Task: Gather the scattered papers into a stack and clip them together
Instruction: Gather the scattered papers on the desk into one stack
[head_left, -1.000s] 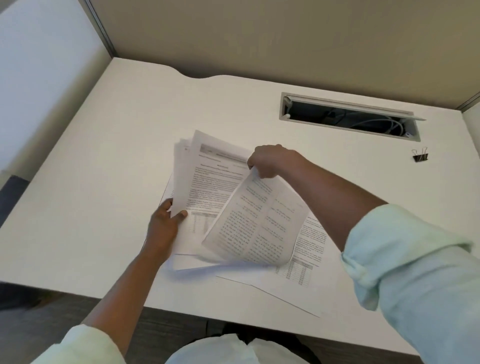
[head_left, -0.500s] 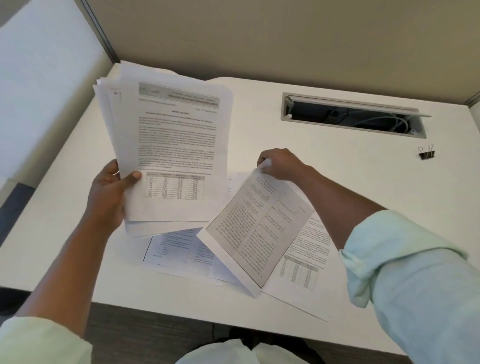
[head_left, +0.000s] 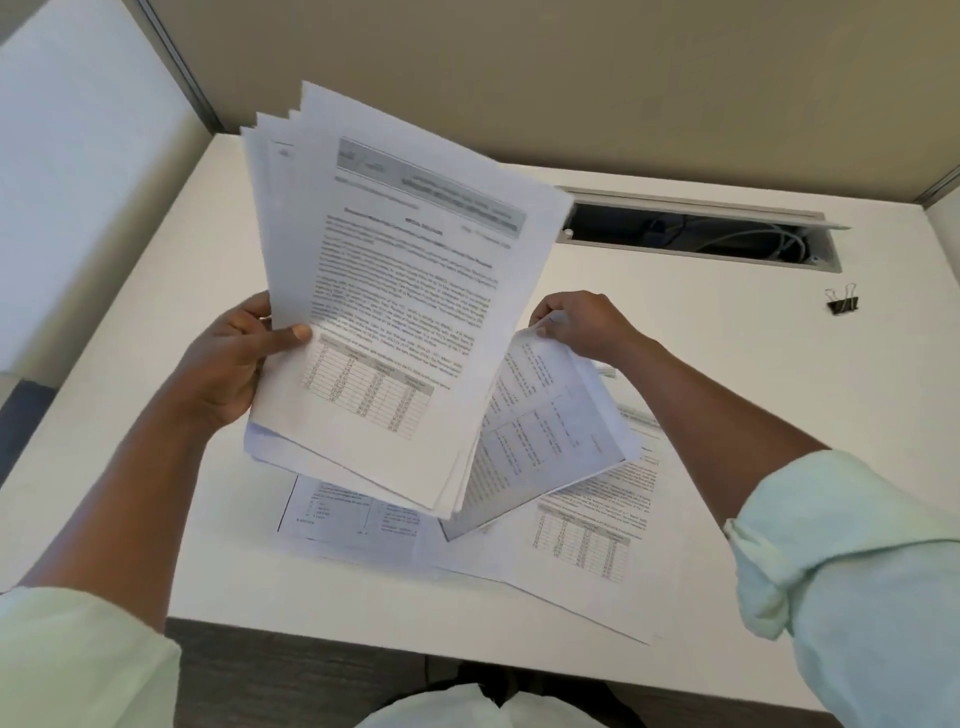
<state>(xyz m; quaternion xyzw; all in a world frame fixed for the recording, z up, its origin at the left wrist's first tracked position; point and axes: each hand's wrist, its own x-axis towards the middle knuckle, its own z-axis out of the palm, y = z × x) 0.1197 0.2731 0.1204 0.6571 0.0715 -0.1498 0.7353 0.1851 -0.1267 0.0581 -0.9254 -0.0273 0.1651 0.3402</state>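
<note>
My left hand (head_left: 228, 364) grips a fanned bundle of printed sheets (head_left: 395, 291) by its left edge and holds it raised above the white desk (head_left: 753, 395). My right hand (head_left: 582, 325) pinches the top corner of a single printed sheet (head_left: 540, 431), whose lower part slants under the bundle's right edge. Two more printed papers lie flat on the desk: one (head_left: 337, 514) below the bundle, another with a table (head_left: 597, 530) to the right. A black binder clip (head_left: 841, 301) sits alone at the far right of the desk.
A cable slot (head_left: 701, 234) with wires opens in the desk's back. Beige partition walls (head_left: 571, 78) enclose the back and left. The desk's front edge (head_left: 363, 629) runs close to my body.
My left hand has lifted the bundle off the desk and swung it right, toward the sheet. My right hand has raised the single sheet so it now slips under the bundle.
</note>
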